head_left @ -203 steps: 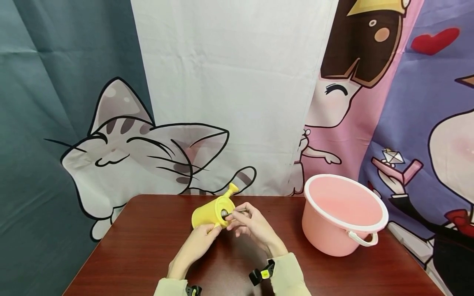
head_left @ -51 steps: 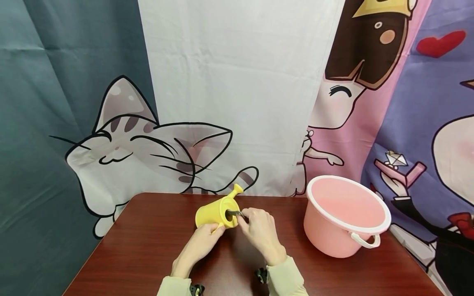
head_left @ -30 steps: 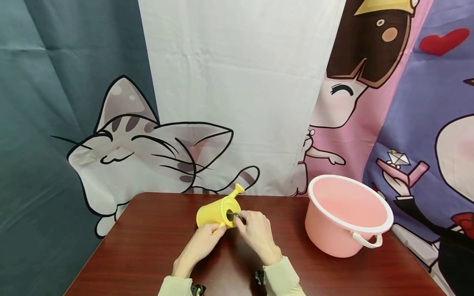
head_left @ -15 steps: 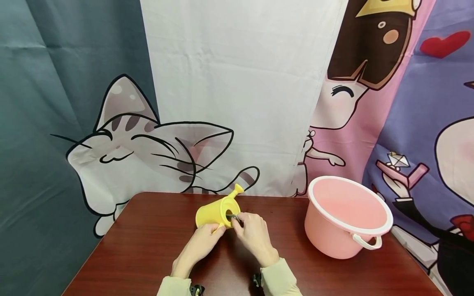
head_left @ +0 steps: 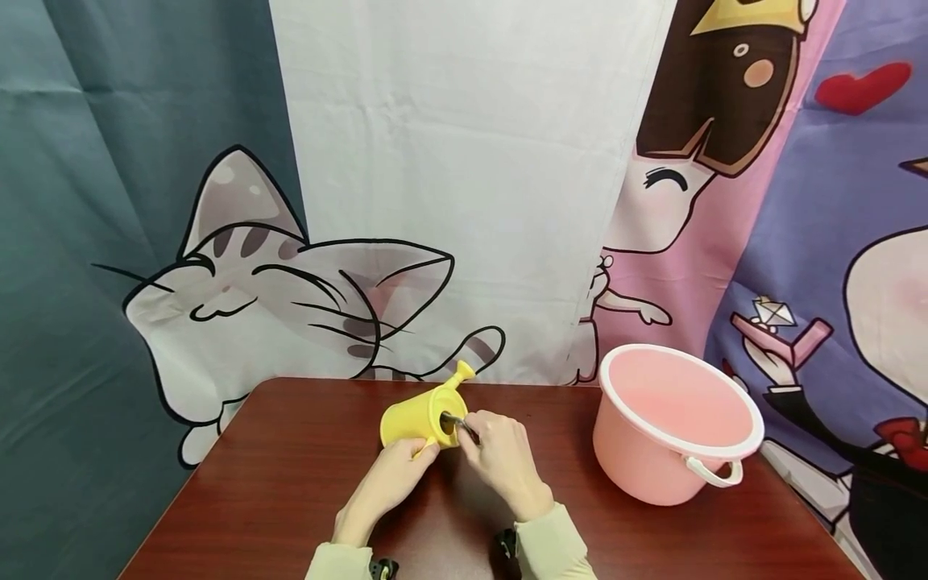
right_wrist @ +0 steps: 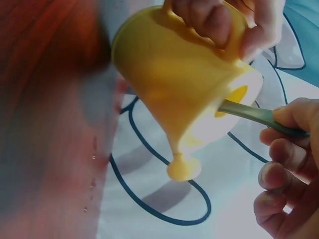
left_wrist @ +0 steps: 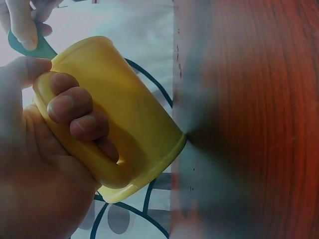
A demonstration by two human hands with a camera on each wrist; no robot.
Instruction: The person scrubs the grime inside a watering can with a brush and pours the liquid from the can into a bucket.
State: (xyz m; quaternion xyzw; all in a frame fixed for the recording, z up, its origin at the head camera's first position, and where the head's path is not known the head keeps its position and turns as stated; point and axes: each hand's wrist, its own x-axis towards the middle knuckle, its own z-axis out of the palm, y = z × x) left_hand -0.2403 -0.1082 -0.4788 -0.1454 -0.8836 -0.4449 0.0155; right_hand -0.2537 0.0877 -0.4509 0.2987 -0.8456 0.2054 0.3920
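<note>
A small yellow watering can (head_left: pixel 409 420) is tipped on its side close over the table, its round top opening facing right and its spout pointing up and away. My left hand (head_left: pixel 391 477) grips its handle, fingers curled round the loop in the left wrist view. Between thumb and fingers, my right hand (head_left: pixel 502 467) pinches the wide end of a metal spoon (right_wrist: pixel 249 113). The spoon's narrow part runs into the can's opening, and its far end is hidden inside.
A pink bucket (head_left: pixel 648 467) with a white rim and side handle stands on the right of the brown table (head_left: pixel 275 483). Small droplets (right_wrist: pixel 93 157) show near the table's edge. A printed cloth (head_left: pixel 471 161) hangs close behind the table.
Compared with the oldest frame, my right hand has turned over and the spoon, whose rounded end showed at the opening, reaches inside. Lately it has only shifted slightly; the left hand keeps its grip.
</note>
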